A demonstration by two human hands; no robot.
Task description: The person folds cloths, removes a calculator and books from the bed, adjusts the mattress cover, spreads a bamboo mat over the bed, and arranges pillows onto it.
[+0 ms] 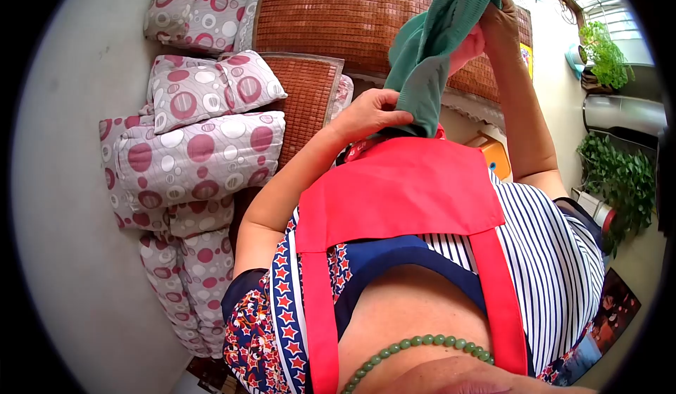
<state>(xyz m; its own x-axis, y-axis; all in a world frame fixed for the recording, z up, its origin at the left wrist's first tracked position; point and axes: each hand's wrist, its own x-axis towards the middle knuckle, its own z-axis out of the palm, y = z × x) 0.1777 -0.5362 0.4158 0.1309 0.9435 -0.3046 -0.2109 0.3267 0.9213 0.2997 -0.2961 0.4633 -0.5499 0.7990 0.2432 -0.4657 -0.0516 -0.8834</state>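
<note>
Circle-patterned pillows [184, 92] lying at left against folded bedding [201, 156] of similar print, a large brown tiled mat [331, 14] spreading across the far side, a smaller mat [299, 84] lying nearer, a feathery green plant [607, 56] growing at far right, a dark-leaved plant [623, 179] trailing nearer.

One wide, round-edged view is taken from the person's head, facing forward and steeply down. The camera is very near to the red apron [405, 190], which lies on the near side of the left hand [373, 114]. The right hand [498, 24] is farther forward, its fingers perhaps partly cut by the upper border.
</note>
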